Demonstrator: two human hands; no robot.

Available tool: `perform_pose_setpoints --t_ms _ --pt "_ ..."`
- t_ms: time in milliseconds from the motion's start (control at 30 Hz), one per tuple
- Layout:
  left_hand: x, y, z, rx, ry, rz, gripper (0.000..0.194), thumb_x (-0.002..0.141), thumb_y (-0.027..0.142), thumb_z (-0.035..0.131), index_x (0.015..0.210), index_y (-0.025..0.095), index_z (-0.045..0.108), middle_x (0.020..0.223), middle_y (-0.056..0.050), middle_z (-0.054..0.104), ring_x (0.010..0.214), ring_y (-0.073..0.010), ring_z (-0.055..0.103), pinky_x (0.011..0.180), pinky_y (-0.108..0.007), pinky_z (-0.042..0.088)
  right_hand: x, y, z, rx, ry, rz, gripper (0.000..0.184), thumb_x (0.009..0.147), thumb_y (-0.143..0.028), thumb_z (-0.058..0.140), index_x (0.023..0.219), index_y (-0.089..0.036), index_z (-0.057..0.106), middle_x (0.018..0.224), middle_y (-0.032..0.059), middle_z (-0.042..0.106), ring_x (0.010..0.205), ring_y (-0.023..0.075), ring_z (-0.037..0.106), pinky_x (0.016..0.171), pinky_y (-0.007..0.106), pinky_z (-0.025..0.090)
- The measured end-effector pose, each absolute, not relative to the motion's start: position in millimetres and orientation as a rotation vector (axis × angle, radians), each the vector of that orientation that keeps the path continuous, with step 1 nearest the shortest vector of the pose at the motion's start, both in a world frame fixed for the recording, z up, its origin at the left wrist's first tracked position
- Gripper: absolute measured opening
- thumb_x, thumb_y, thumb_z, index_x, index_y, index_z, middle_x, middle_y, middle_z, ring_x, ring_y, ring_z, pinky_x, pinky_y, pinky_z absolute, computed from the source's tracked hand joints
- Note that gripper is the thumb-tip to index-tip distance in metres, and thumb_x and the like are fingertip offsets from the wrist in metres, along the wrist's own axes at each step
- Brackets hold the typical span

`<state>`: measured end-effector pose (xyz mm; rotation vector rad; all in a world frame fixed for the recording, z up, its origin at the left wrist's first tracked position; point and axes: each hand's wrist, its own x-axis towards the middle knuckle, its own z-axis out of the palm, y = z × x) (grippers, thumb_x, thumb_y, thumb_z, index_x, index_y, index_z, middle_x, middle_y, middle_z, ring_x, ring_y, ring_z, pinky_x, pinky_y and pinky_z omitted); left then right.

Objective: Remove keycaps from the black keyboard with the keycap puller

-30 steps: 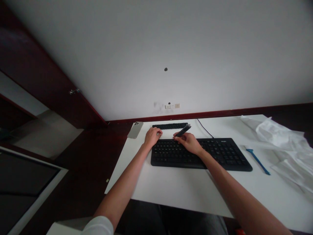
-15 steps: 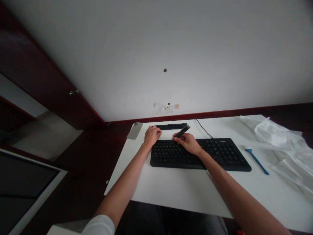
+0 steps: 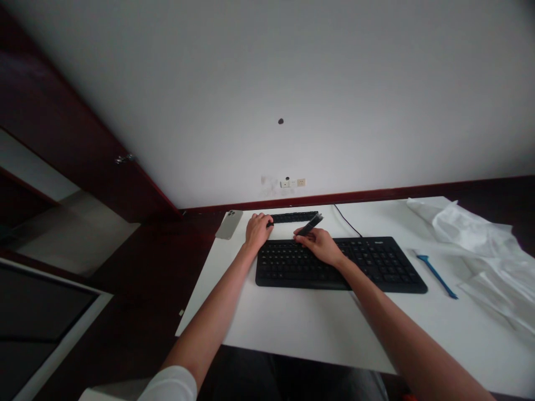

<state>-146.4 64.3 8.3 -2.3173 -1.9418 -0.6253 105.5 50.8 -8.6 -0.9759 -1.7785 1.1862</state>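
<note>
A black keyboard lies across the white table. My right hand rests over its upper left keys, closed around a dark, slim stick-like tool that points up and to the right. My left hand sits curled at the keyboard's far left corner, its fingertips touching the left end of a black strip of keys that lies behind the keyboard. Whether the left hand pinches a small key I cannot make out.
A silver phone lies face down at the table's far left corner. A blue plastic pry tool lies right of the keyboard, beside crumpled white plastic wrap. The keyboard cable runs to the back edge. Dark floor lies left of the table.
My left hand has slid a little away from me toward the black strip. The right hand with the tool has barely moved. The view has shifted slightly.
</note>
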Motion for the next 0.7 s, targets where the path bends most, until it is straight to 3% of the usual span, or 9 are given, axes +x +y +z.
perform_pose_setpoints --t_ms 200,433,700 --pt "-144.9 60.5 14.0 -2.290 -1.977 -0.608 0.016 0.088 0.021 0.073 0.102 0.025 0.067 0.100 -0.003 0.065 0.101 -0.0231 0.054 0.092 -0.036 0.042 105.8 51.2 -8.3 -0.970 -1.779 1.201 0.035 0.090 -0.045 0.069 0.109 -0.016 0.075 0.092 0.0073 0.079 0.080 0.0223 0.073 0.079 0.035 0.060" --pt "-126.4 10.3 20.9 -2.415 -1.934 -0.880 0.008 0.092 0.030 0.069 0.098 0.024 0.069 0.100 -0.004 0.064 0.102 -0.0231 0.057 0.096 -0.038 0.046 105.6 49.0 -1.3 -0.958 -1.721 1.277 0.034 0.088 -0.045 0.071 0.107 -0.016 0.074 0.096 0.0085 0.079 0.084 0.0227 0.074 0.084 0.037 0.060" --pt "-102.3 -65.3 14.8 -2.633 -1.865 -0.955 0.056 0.071 0.061 0.084 0.113 0.027 0.068 0.123 -0.009 0.060 0.119 -0.0304 0.055 0.105 -0.048 0.045 103.4 38.1 11.1 -0.868 -1.740 1.464 0.033 0.085 -0.044 0.074 0.103 -0.016 0.074 0.091 0.0072 0.079 0.085 0.0241 0.075 0.079 0.036 0.061"
